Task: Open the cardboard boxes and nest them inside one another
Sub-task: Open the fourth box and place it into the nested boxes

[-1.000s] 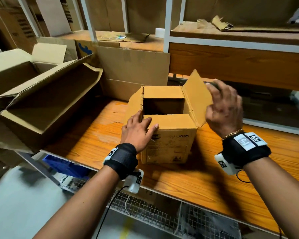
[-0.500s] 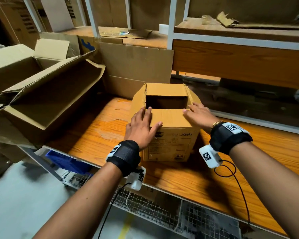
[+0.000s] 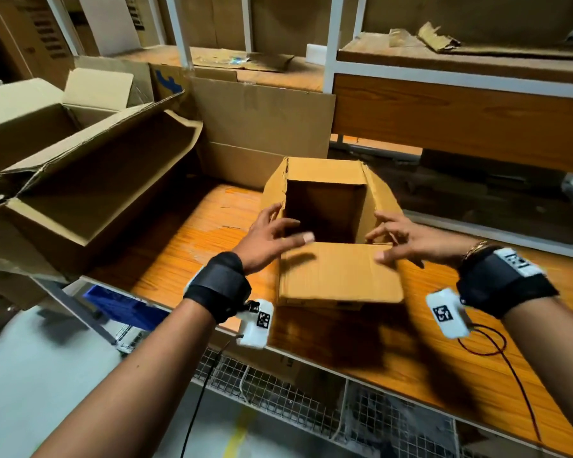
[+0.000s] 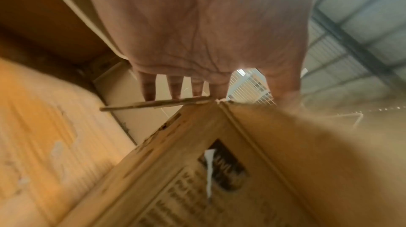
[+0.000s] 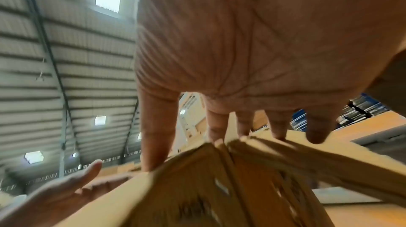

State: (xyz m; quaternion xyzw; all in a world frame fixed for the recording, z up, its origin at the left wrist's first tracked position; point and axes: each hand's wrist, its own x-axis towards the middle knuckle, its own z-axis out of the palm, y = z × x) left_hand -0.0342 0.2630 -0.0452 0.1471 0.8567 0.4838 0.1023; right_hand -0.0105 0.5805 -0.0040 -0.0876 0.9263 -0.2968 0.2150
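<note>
A small cardboard box [image 3: 341, 276] stands on the orange wooden shelf [image 3: 196, 246] with its top open and all flaps folded outward. My left hand [image 3: 272, 231] is at its near left corner, fingers straight and spread over the left flap, thumb across the opening. My right hand [image 3: 394, 238] is at the near right corner, fingers spread on the right flap, thumb on the near flap. In the left wrist view the straight fingers [image 4: 149, 90] reach over a flap edge of the box [image 4: 197, 170]. In the right wrist view the fingertips [image 5: 279, 130] rest on the box [image 5: 219, 187].
A large open box [image 3: 96, 193] lies tilted at the left, with another open box [image 3: 20, 120] behind it. Flat cardboard [image 3: 262, 127] leans at the back. A wooden shelf board [image 3: 460, 117] overhangs the right. A wire mesh rack [image 3: 311, 401] runs below the shelf's front edge.
The right flap was pushed down and out. The near flap then folded outward toward me, and both hands moved to the box's near corners.
</note>
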